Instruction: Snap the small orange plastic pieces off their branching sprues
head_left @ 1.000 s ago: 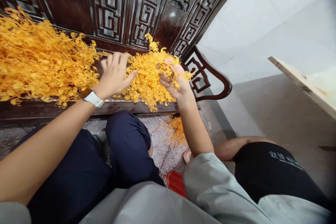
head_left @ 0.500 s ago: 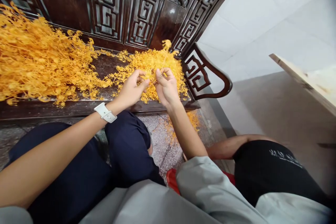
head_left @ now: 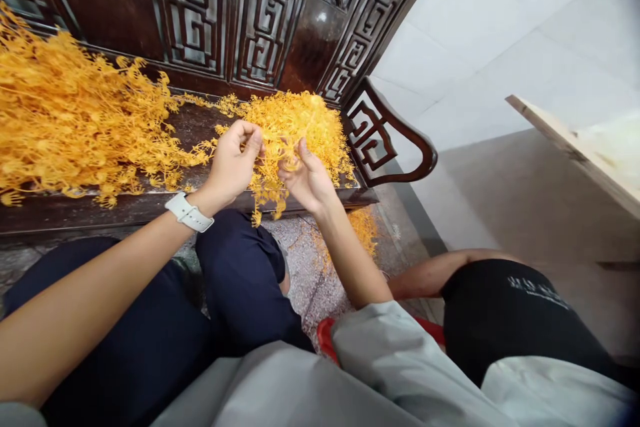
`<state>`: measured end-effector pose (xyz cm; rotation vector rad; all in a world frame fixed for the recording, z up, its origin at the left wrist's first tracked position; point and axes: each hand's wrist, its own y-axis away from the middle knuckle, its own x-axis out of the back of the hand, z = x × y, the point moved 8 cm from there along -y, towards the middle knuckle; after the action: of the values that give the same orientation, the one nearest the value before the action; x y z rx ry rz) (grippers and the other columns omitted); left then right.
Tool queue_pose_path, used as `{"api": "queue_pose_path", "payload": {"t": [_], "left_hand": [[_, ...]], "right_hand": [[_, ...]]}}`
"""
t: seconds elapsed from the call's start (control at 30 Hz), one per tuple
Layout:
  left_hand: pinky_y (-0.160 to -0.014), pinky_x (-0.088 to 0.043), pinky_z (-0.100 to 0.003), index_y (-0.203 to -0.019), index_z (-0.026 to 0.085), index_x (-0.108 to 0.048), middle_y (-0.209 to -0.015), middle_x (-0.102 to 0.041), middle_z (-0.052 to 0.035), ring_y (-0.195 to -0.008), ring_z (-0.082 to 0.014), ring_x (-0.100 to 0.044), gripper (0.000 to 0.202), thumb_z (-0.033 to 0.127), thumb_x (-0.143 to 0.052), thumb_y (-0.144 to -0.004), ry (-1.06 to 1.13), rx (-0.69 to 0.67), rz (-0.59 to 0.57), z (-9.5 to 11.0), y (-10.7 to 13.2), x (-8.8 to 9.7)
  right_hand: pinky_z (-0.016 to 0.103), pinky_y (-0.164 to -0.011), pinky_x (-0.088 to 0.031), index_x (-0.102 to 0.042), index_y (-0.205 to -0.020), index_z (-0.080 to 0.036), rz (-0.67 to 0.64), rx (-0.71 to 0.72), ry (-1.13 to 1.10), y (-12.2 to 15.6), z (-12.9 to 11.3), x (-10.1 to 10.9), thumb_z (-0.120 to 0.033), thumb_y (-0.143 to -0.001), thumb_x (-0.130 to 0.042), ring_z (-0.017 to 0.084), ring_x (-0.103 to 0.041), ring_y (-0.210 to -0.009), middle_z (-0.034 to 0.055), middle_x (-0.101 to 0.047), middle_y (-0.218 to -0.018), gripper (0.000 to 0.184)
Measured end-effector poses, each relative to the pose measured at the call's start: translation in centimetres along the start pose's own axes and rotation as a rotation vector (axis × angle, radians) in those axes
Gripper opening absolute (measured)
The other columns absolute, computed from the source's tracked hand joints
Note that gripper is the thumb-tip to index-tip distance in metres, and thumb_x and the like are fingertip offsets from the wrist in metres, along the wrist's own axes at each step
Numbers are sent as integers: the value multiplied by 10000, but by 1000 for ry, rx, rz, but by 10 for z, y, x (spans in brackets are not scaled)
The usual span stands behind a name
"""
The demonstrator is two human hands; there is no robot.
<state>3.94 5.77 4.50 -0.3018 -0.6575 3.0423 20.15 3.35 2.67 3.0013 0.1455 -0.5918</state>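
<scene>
My left hand [head_left: 234,161] is pinched, thumb against fingertips, on part of a yellow plastic sprig; the exact bit in its grip is partly hidden. My right hand [head_left: 310,179], a little to the right, holds a thin yellow plastic sprig [head_left: 293,159] between thumb and curled fingers. Both hands are over the front of a smaller heap of yellow plastic sprigs [head_left: 320,123], with some hanging over the bench edge. Farther left lies a larger heap of orange-yellow sprigs [head_left: 75,113] with branching, star-like tips.
The heaps lie on a dark carved wooden bench [head_left: 195,127] with a latticed back and an armrest [head_left: 425,157] at right. Orange pieces [head_left: 364,227] lie on the speckled floor below. Beside me on the right is another person's leg in black shorts [head_left: 500,313]. A wooden board [head_left: 565,140] juts in at right.
My hands have moved apart, the left shifting left and the right slightly lower. Sprigs now hang over the bench edge between them. The raised yellow tip above the heap is no longer sticking up.
</scene>
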Motion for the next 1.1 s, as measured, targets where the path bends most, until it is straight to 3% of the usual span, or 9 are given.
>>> {"api": "queue_pose_path", "payload": {"t": [0.13, 0.23, 0.3, 0.37, 0.43, 0.57, 0.77, 0.97, 1.1], "left_hand": [[-702, -540, -278, -950, 210, -650, -885, -668, -37, -772, -154, -639, 176, 280, -812, -949, -24, 21, 14, 1, 5, -2], [-730, -577, -300, -1069, 237, -611, -1028, -690, -52, -837, -173, -686, 352, 362, -881, -881, 147, 306, 70, -17, 17, -1], [-708, -579, -315, -1069, 232, -594, -1019, -710, -70, -800, -187, -698, 427, 508, -858, -880, 318, 568, -10, -33, 32, -13], [-709, -558, -311, -1014, 206, -617, -998, -733, -99, -813, -202, -700, 462, 595, -825, -880, 444, 716, -143, -39, 46, -28], [-709, -522, -283, -964, 189, -645, -993, -741, -104, -857, -198, -688, 434, 565, -842, -875, 484, 710, -210, -38, 51, -35], [-711, -478, -249, -925, 187, -669, -970, -722, -70, -895, -173, -659, 362, 466, -891, -860, 445, 639, -161, -37, 53, -38], [-668, -502, -280, -891, 185, -709, -931, -739, -94, -801, -192, -662, 343, 458, -907, -830, 623, 732, -129, -38, 66, -60], [-672, -483, -258, -803, 186, -644, -765, -679, -31, -716, -158, -624, 174, 231, -729, -948, 574, 720, 94, -53, 65, -49], [-612, -459, -239, -793, 197, -565, -738, -610, -19, -667, -144, -582, 234, 182, -536, -1024, 489, 673, 191, -53, 57, -37]], "right_hand": [[282, -510, -319, -661, -1023, -275, -1, 26, 21, 2, 9, -13, -678, -841, -787, 86, -448, -626, 28, -691, -1101, 460], [266, -490, -294, -624, -954, -264, 81, 137, -11, -1, 3, -10, -630, -815, -840, 67, -385, -585, 11, -697, -1104, 447], [257, -522, -355, -596, -936, -259, 151, 206, -36, -4, -3, -3, -637, -787, -862, 78, -423, -616, 8, -692, -1061, 485], [264, -588, -436, -576, -942, -257, 217, 249, -35, -6, -8, 5, -673, -758, -867, 109, -502, -696, 15, -685, -1048, 540], [289, -660, -492, -557, -956, -258, 253, 268, -2, -9, -10, 12, -709, -754, -845, 146, -566, -789, 30, -682, -1085, 571], [352, -794, -539, -532, -993, -277, 276, 323, 135, -9, -8, 19, -714, -827, -748, 192, -626, -923, 56, -653, -1166, 515], [391, -1004, -520, -554, -999, -289, 397, 580, 491, 9, -7, 12, -599, -980, -610, 208, -622, -1023, 51, -615, -1030, 316], [398, -984, -522, -601, -1022, -288, 373, 629, 664, 10, -4, 4, -505, -1039, -537, 214, -638, -990, 63, -625, -1033, 227], [439, -996, -545, -622, -1047, -278, 358, 604, 742, 5, -6, 6, -513, -1037, -513, 254, -651, -1059, 92, -625, -1017, 260]]}}
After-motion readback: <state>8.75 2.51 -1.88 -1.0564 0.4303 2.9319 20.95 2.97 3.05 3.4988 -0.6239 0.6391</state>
